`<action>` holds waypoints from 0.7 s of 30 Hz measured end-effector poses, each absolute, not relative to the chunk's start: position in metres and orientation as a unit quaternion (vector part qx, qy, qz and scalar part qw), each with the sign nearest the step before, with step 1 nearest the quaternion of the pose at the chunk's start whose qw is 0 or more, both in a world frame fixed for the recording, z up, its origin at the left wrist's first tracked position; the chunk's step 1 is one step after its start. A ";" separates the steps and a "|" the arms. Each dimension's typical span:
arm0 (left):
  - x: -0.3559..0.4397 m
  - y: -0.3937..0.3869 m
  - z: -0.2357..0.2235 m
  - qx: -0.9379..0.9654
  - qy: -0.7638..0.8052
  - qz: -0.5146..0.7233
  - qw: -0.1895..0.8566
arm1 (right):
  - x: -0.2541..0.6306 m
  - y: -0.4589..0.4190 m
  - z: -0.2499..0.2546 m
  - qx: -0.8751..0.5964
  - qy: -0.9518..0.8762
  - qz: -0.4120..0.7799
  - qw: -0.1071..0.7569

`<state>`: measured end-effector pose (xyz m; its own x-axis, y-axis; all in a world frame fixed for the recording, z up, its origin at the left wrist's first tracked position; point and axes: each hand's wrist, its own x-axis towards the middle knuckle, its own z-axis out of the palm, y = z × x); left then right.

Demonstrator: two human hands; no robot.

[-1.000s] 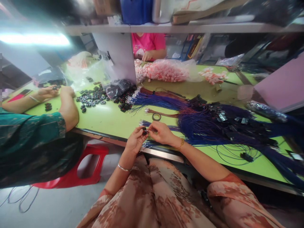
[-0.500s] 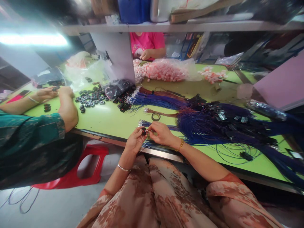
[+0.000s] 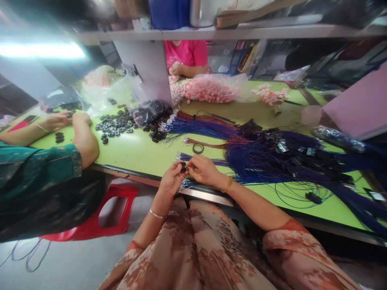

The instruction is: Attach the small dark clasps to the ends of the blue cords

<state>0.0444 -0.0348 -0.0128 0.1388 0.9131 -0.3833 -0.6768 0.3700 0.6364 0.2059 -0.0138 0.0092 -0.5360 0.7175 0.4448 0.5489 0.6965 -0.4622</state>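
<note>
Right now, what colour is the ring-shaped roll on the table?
The roll looks black or very dark; head view.

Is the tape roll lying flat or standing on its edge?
Flat, it seems: the tape roll shows as a full ring, with the green tabletop visible through its hole.

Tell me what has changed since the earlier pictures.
Across the table, the pink-shirted person's hands have moved left in the picture, closer to the divider. No visible grasp or release. The left hand still holds the small black part, the right hand still at it; tape roll and wires stayed put.
</note>
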 end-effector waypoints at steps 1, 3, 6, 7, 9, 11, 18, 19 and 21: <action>0.046 -0.036 -0.013 0.163 0.378 0.544 0.731 | 0.205 -0.014 0.008 -0.367 -0.866 0.133 0.311; 0.050 -0.037 -0.014 0.172 0.391 0.558 0.711 | 0.204 -0.015 0.007 -0.370 -0.863 0.139 0.315; 0.054 -0.038 -0.012 0.180 0.409 0.573 0.687 | 0.207 -0.014 0.007 -0.371 -0.852 0.171 0.327; 0.055 -0.038 -0.011 0.185 0.410 0.573 0.685 | 0.209 -0.014 0.008 -0.373 -0.848 0.182 0.328; 0.056 -0.037 -0.010 0.196 0.410 0.571 0.684 | 0.212 -0.013 0.009 -0.379 -0.846 0.192 0.323; 0.058 -0.037 -0.010 0.202 0.413 0.570 0.681 | 0.213 -0.013 0.008 -0.382 -0.849 0.186 0.314; 0.067 -0.036 -0.013 0.203 0.413 0.586 0.666 | 0.209 -0.016 0.011 -0.413 -0.855 0.137 0.283; 0.068 -0.034 -0.012 0.200 0.406 0.591 0.668 | 0.212 -0.011 0.015 -0.414 -0.854 0.149 0.278; 0.071 -0.031 -0.011 0.188 0.392 0.596 0.675 | 0.224 0.006 0.025 -0.429 -0.842 0.179 0.276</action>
